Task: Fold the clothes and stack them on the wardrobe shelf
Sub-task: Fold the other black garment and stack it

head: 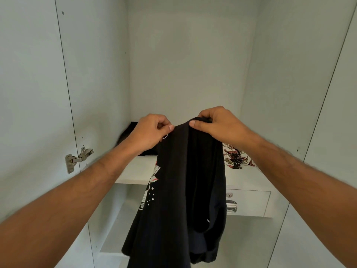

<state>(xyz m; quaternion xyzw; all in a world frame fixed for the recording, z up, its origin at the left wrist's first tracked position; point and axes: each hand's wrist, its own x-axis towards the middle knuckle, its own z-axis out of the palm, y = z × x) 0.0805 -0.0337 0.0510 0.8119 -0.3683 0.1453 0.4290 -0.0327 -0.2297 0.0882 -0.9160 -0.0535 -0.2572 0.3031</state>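
A black garment (179, 190) with a white and red print on its left side hangs in front of the white wardrobe shelf (139, 171). My left hand (152, 130) pinches its top edge at the left. My right hand (214, 122) grips the bunched top edge just to the right. The cloth droops down past the shelf's front edge. Another dark piece of clothing (131, 138) lies at the shelf's back left, partly hidden by my left hand. A white cloth with a red and black pattern (237, 157) lies on the shelf at the right.
A white drawer (249, 202) with a metal handle and a lock sits under the shelf at the right. A lower shelf (116, 229) shows below left. A metal door hinge (79, 159) is fixed to the left wall. The wardrobe's walls close in on both sides.
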